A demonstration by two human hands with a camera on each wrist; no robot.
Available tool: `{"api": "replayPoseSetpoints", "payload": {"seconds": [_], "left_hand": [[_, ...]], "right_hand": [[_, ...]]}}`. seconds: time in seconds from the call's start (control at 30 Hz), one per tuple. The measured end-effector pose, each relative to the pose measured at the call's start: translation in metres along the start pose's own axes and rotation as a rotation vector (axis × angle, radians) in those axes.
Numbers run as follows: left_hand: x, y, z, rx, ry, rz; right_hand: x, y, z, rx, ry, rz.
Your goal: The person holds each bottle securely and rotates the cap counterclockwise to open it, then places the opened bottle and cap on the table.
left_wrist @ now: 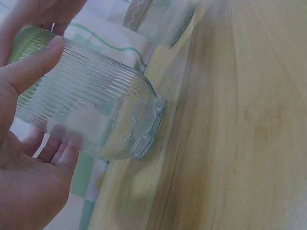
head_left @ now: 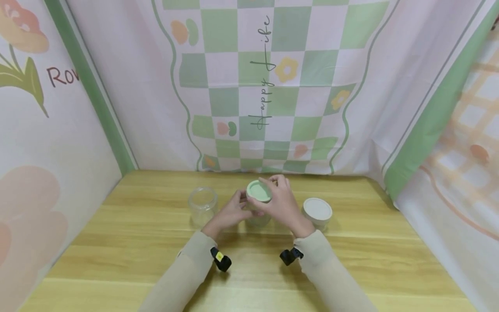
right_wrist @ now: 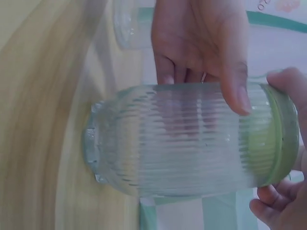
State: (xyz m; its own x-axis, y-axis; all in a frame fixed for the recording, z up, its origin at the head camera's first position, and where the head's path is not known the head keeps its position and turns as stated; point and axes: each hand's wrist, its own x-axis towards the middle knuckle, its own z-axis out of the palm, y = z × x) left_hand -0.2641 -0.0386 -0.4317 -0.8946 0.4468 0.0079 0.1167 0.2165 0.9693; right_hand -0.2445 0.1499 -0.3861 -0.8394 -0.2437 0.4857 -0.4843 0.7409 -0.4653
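Observation:
A ribbed clear glass jar (right_wrist: 192,139) stands upright in the middle, its scalloped base right at the tabletop. My left hand (head_left: 234,210) holds it around the side; in the left wrist view its thumb lies across the ribs and its fingers curl round the other side. On the jar's mouth sits a light green lid (head_left: 259,191) with a recessed top. My right hand (head_left: 281,201) grips this lid by its rim, thumb on the near side and fingers on the far side. The right forearm partly overlaps the jar at the right in the head view.
An uncovered clear glass jar (head_left: 202,206) stands to the left. On the right is a shorter glass jar with a white lid (head_left: 317,209). All rest on a wood-grain table (head_left: 249,277), with a checkered curtain (head_left: 265,86) hanging behind its far edge.

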Motion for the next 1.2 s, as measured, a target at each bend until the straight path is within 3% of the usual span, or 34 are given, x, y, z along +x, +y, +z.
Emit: {"api": "replayPoseSetpoints", "payload": {"seconds": [0.3,0.7,0.87,1.2], "left_hand": [[-0.001,0.001,0.000,-0.009,0.003,-0.004],[0.001,-0.002,0.000,-0.018,-0.014,0.037],[-0.001,-0.001,0.000,-0.033,-0.021,0.033],[-0.002,-0.001,-0.001,-0.028,-0.027,0.038]], "right_hand": [[0.006,0.008,-0.011,0.147,-0.144,0.028],[0.016,0.025,-0.022,0.339,-0.374,-0.023],[0.017,0.028,-0.025,0.388,-0.411,-0.051],[0.016,0.026,-0.030,0.362,-0.408,-0.076]]}}
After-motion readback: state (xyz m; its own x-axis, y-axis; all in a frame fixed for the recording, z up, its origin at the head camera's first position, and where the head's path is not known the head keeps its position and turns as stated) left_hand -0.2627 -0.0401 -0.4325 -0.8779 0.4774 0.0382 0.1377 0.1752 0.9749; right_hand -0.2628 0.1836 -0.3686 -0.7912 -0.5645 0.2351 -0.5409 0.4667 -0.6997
